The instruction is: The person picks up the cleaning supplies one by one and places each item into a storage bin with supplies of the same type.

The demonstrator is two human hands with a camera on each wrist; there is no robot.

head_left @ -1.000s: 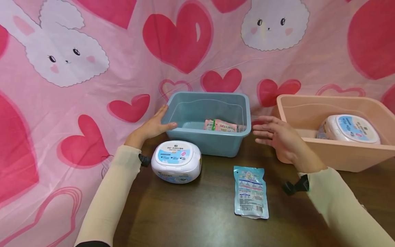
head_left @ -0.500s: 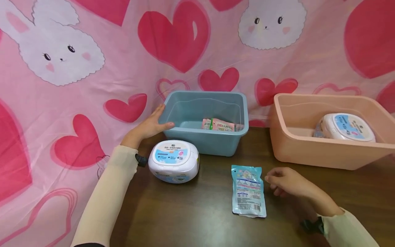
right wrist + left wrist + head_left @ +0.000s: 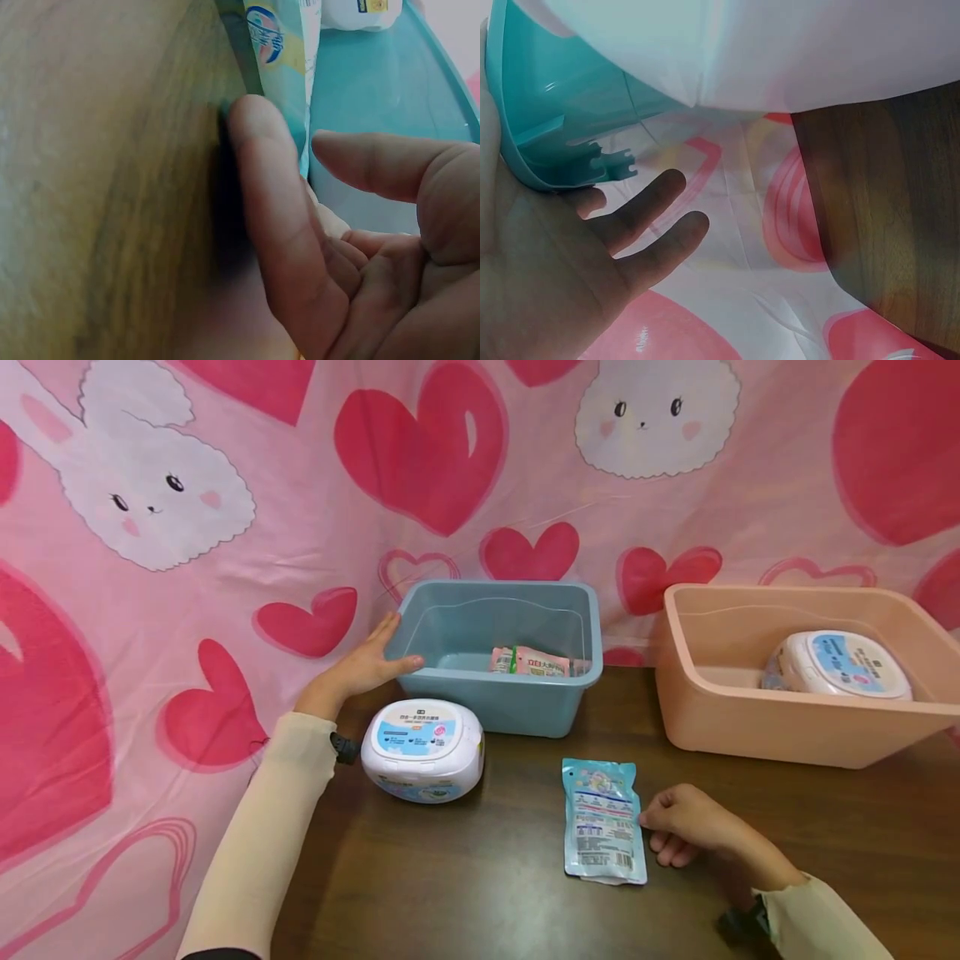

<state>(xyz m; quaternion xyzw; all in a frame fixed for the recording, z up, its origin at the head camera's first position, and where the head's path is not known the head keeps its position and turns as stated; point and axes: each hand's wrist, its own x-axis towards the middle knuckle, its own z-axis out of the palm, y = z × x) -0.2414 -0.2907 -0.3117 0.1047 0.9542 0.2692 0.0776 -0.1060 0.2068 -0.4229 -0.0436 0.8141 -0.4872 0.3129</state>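
Light-blue pouch (image 3: pixel 603 822) lies flat on the brown table (image 3: pixel 480 893), with our right hand (image 3: pixel 690 822) at its right edge.
Our right thumb and forefinger stand apart around this edge, not closed on it; whether a fingertip touches it, we cannot tell. Our left hand (image 3: pixel 360 668) is spread at the left end of the blue basin (image 3: pixel 525 706), its thumb over the front rim. In this basin we see pink packets (image 3: pixel 542 662); just before it stands a white tub (image 3: pixel 423 752).
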